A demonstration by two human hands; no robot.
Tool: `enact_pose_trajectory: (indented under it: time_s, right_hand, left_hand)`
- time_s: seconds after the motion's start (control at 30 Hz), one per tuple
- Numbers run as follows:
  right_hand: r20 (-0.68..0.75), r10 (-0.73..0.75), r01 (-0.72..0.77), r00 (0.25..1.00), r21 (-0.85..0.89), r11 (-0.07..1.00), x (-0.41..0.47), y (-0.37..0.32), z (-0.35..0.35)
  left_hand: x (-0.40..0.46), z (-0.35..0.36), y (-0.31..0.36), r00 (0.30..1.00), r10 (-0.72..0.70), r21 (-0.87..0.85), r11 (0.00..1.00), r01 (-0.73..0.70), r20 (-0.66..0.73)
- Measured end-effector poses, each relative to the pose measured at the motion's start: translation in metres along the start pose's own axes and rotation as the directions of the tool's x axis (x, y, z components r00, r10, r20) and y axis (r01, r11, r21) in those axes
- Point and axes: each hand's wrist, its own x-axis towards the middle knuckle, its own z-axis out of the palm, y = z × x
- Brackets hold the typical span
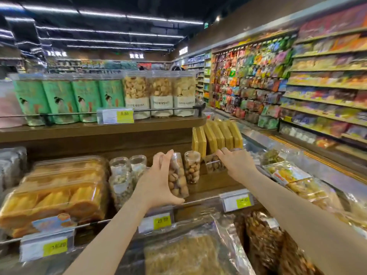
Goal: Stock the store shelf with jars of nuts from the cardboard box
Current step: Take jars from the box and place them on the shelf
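My left hand point(158, 181) grips a clear jar of brown nuts point(178, 176), holding it upright just above the middle wooden shelf point(210, 185). A second jar of nuts point(192, 167) stands on that shelf right behind it. My right hand point(236, 162) rests on top of a third jar of nuts point(214, 163) further right, fingers wrapped over its lid. Two jars of paler nuts point(121, 175) stand to the left of my left hand. The cardboard box is out of view.
Trays of orange dried fruit point(57, 197) fill the shelf's left side. Yellow flat packs point(216, 135) stand behind the jars. Price tags point(237, 202) hang on the front rail. Bagged snacks point(190, 253) lie below. An upper shelf with green bags point(59, 102) overhangs.
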Motion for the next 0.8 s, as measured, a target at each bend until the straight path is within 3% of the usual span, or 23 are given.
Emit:
enact_pose_trajectory:
  time_s: [0.33, 0.57, 0.8]
  right_hand:
    - [0.173, -0.112, 0.157, 0.979, -0.278, 0.948, 0.075, -0.014, 0.104]
    - [0.092, -0.259, 0.275, 0.962, -0.327, 0.904, 0.068, -0.013, 0.107]
    - [0.082, -0.275, 0.287, 0.958, -0.310, 0.907, 0.054, -0.005, 0.102]
  left_hand:
    - [0.051, 0.060, -0.024, 1.000, -0.004, -0.042, 0.999, 0.004, 0.011]
    - [0.044, 0.060, -0.022, 0.999, -0.014, -0.046, 0.999, 0.016, 0.030]
    - [0.036, 0.049, -0.021, 0.998, -0.036, -0.037, 0.999, 0.038, 0.049]
